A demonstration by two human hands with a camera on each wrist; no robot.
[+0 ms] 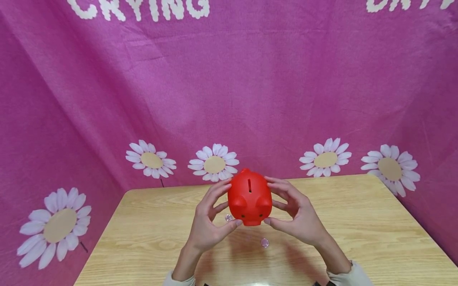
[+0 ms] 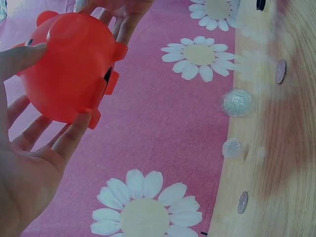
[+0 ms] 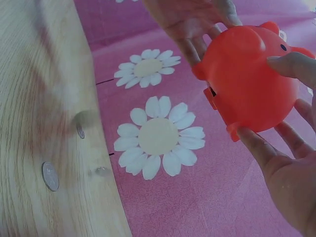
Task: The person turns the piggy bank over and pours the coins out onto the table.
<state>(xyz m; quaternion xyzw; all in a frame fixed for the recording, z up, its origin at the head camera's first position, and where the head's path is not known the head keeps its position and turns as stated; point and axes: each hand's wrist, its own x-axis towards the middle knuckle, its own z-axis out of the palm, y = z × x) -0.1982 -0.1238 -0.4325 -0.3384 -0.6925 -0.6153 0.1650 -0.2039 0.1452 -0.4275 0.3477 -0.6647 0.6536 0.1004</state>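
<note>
1. Head view shows your left hand (image 1: 207,224) and right hand (image 1: 298,216) cupping a red piggy bank (image 1: 249,197) from either side, lifted above the middle of the tabletop (image 1: 358,222), nearer its far edge than its near one.
2. Your fingers (image 1: 214,192) on the left curl round the bank's flank with the thumb under its snout; the right fingers do the same on the opposite flank. Both hands are clamped on the bank, not flat or slack.
3. You can see the coin slot on top and the snout facing you, but the bank's underside is hidden in the head view.
4. Left wrist view shows the bank's belly and stubby feet; a dark opening between the feet is partly hidden, so you cannot tell what it is.
5. Two small coins (image 1: 264,242) lie on the tabletop below the bank; the one at the left is half hidden behind your left thumb.
6. Left wrist view shows more coins along the tabletop's edge, blurred, their faces unreadable.
7. Your sleeves are cut off at the bottom of the head view.
8. White lettering on the pink daisy cloth (image 1: 107,99) behind the tabletop is cropped at the top.
</note>
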